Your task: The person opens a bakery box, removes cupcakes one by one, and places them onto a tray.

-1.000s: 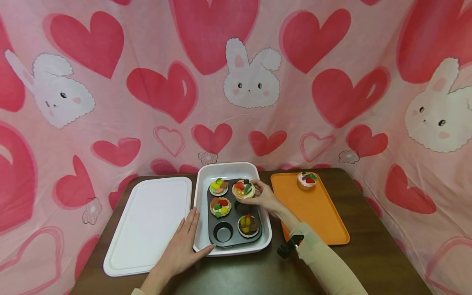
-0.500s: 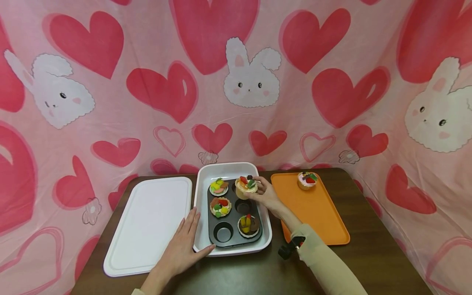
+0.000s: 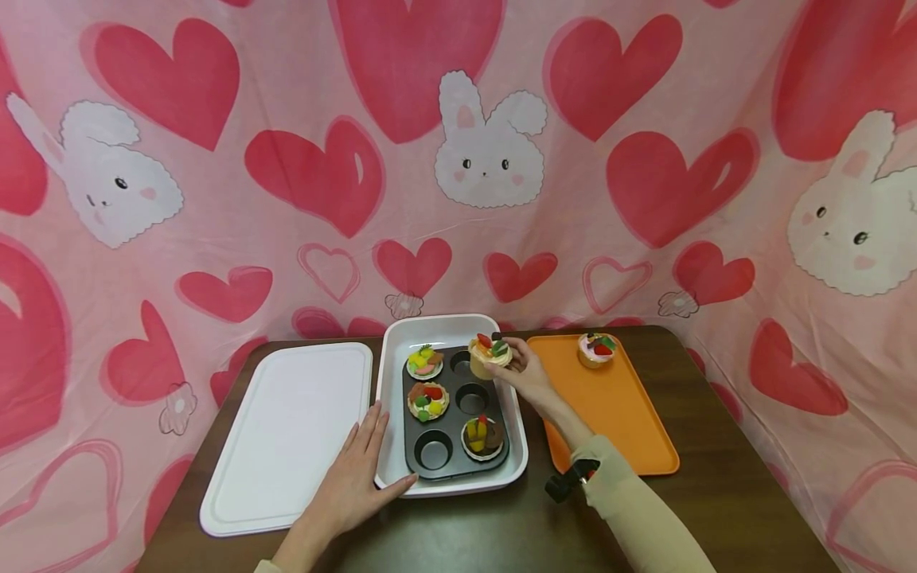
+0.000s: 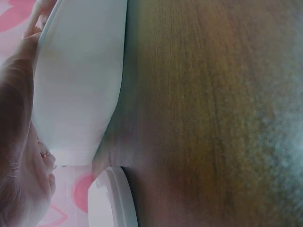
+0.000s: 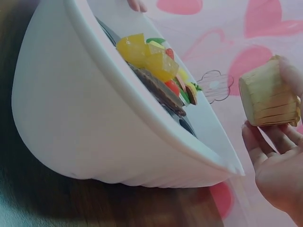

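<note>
1. The right hand pinches a fruit-topped cupcake in a pale yellow, ridged case, thumb and fingers bent only as far apart as the cake's width.
2. The right wrist view shows the fingertips touching one side of the case and the blurred thumb opposite.
3. The cupcake is off the black, six-cup muffin pan, raised over its far right side.
4. The left hand lies open, holding nothing in a grip: its fingers extend straight along the left rim of the deep white rectangular basin, and the thumb spreads apart towards the near rim.
5. Inside the basin sits the pan. A yellow-topped cupcake fills its far left cup, a red-and-green-topped tart the middle left cup, and a chocolate-brown tart with yellow chunks the near right cup.
6. Right of the basin lies a flat orange rectangular tray, with a pink-creamed cupcake at its far end.
7. Left of the basin is a flat white rounded-corner tray.
8. Everything rests on a dark brown wooden table, before a pink cloth printed with red hearts and white rabbits.
</note>
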A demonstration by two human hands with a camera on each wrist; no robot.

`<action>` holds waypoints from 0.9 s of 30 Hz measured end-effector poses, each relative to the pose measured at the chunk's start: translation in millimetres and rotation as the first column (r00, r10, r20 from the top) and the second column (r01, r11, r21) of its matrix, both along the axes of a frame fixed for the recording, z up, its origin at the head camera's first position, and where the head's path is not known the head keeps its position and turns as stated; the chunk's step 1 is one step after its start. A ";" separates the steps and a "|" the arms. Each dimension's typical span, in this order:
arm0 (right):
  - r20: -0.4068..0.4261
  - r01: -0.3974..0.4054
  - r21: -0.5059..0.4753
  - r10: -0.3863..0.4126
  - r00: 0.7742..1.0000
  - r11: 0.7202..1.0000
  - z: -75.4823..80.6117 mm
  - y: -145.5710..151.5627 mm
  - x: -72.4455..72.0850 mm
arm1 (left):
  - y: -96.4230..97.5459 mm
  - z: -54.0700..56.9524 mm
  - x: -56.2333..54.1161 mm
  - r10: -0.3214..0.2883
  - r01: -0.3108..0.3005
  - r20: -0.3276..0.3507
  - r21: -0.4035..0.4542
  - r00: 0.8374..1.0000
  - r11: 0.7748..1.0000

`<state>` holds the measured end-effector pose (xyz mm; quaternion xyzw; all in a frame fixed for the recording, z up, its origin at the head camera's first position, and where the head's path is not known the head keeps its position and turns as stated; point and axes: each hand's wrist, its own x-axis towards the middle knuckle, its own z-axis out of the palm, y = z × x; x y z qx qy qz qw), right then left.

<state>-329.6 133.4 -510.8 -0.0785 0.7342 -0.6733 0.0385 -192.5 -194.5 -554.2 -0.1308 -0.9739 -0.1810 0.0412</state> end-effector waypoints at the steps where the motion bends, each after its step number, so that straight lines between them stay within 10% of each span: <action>1: -0.008 0.002 0.013 -0.002 1.000 1.000 0.4 0.8 0.0 | -0.2 0.0 -0.1 0.000 0.000 0.003 0.000 1.000 1.000; 27: -0.036 0.043 0.024 -0.042 0.998 0.999 -1.7 20.7 -3.7 | -1.0 -0.7 -2.1 -0.008 0.008 -0.003 0.002 1.000 1.000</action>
